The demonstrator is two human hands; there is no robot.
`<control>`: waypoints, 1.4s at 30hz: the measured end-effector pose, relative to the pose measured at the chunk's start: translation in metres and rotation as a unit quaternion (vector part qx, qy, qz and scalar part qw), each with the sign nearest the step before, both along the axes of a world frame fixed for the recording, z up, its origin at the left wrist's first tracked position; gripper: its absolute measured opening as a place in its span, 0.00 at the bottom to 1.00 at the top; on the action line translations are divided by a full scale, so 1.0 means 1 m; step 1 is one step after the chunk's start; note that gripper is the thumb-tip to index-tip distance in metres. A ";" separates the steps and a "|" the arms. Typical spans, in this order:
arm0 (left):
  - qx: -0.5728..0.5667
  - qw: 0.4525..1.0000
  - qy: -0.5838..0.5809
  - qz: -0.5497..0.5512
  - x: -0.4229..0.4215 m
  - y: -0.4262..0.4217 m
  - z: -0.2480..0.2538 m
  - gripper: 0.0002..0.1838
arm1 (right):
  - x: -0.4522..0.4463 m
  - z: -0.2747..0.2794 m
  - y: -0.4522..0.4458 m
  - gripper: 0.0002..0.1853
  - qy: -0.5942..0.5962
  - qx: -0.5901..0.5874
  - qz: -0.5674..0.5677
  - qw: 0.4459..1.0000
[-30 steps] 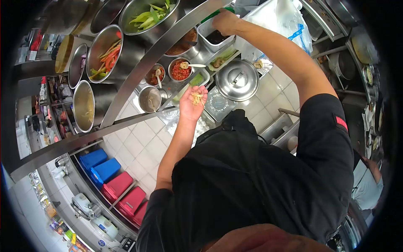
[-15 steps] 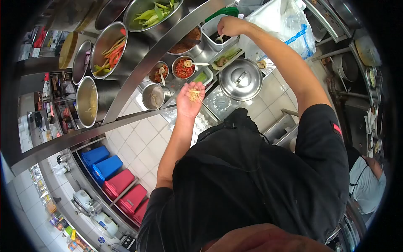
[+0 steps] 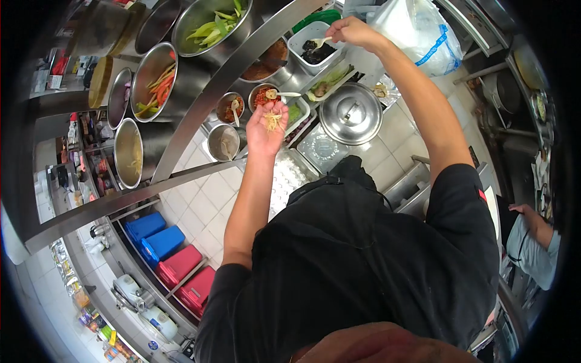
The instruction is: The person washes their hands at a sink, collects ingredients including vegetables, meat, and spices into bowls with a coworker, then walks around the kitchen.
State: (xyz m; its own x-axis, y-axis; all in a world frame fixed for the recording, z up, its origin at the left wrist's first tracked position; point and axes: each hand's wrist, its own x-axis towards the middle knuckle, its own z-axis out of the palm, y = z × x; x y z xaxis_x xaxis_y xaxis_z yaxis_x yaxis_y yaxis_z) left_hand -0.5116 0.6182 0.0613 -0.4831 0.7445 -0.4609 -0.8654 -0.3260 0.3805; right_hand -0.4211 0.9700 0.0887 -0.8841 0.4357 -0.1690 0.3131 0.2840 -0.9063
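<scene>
Pale yellow shreds (image 3: 273,120) lie in the upturned palm of my left hand (image 3: 264,134), its fingers cupped under them. My right hand (image 3: 353,31) pinches the handle of a pale spoon (image 3: 321,42) over a white tub (image 3: 327,29). The spoon's bowl is at the dark food (image 3: 316,53) inside that tub. Just beyond my left fingertips sits a bowl of chopped red food (image 3: 262,97) with another spoon resting in it. A smaller bowl with a spoon (image 3: 230,107) and a metal pot (image 3: 223,142) stand to the left of my left hand.
A lidded steel pot (image 3: 351,114) stands between my forearms. Metal bowls of sliced vegetables (image 3: 154,81) sit on a raised shelf, whose steel rail (image 3: 203,115) crosses at the left. A plastic bag (image 3: 417,36) is beyond my right wrist. Another person (image 3: 532,245) is at the far right.
My right hand has drawn right and slightly up, lifting the spoon from deeper in the tub. My left hand has shifted slightly left and up, still holding the shreds.
</scene>
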 end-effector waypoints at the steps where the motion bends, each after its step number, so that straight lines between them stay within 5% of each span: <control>1: 0.001 1.000 -0.002 -0.001 -0.004 0.004 -0.003 0.17 | 0.002 0.005 -0.004 0.10 0.012 -0.009 -0.004 1.000; 6: 0.003 1.000 -0.013 0.018 -0.012 0.033 -0.011 0.17 | 0.016 0.043 -0.068 0.08 0.107 0.128 -0.018 0.986; 10: 0.027 0.998 -0.034 0.033 -0.012 0.055 -0.006 0.18 | 0.023 0.046 -0.144 0.07 0.272 0.383 -0.008 0.883; 11: 0.050 0.997 -0.035 0.035 -0.012 0.059 -0.006 0.18 | 0.021 0.031 -0.159 0.07 0.236 0.428 0.004 0.872; 18: 0.058 0.996 -0.063 0.036 -0.020 0.066 -0.011 0.16 | 0.018 0.042 -0.139 0.07 0.233 0.431 -0.005 0.872; 22: 0.027 0.997 -0.061 0.047 -0.020 0.074 -0.007 0.14 | -0.006 0.044 -0.079 0.09 0.197 0.214 -0.111 0.950; 28: 0.041 0.998 -0.042 0.036 -0.023 0.074 -0.012 0.12 | -0.064 0.042 0.023 0.11 0.053 0.482 -0.087 0.870; 42: -0.024 0.998 -0.037 0.045 -0.005 0.047 -0.019 0.13 | -0.157 -0.023 0.074 0.12 -0.067 0.567 0.045 0.820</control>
State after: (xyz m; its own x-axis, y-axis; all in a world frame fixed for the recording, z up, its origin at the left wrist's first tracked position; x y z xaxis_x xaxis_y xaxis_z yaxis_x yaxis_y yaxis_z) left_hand -0.5164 0.6647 0.0428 -0.5095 0.6756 -0.5330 -0.8603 -0.3860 0.3331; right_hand -0.5780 1.0437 0.0660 -0.9281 0.3129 0.2016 0.3191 0.9477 -0.0021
